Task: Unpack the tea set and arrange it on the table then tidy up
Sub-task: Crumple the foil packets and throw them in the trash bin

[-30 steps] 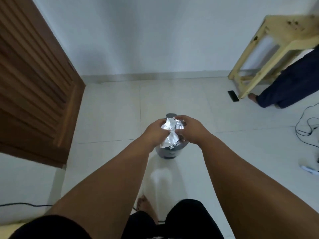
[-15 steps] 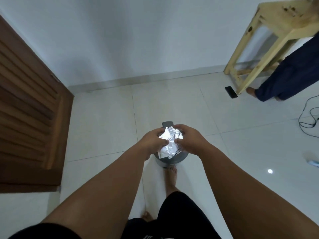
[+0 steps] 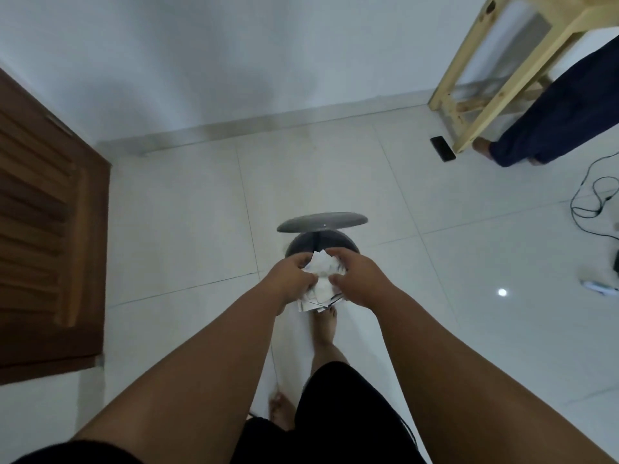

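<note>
A crumpled wad of white wrapping paper is held between both hands, directly above a grey pedal bin on the floor. My left hand grips its left side and my right hand grips its right side. The bin's round lid stands raised behind the hands, and the dark opening shows under it. My foot rests at the bin's near side, where a pedal cannot be made out.
A brown louvred door stands open at the left. At the back right is a pale wooden table, a phone on the floor by its leg, and another person's leg in dark trousers. Black cables lie on the tiles at right.
The bin lid, closed before, has swung up. My foot has come forward to the bin, and both hands with the paper have sunk lower over the opening.
</note>
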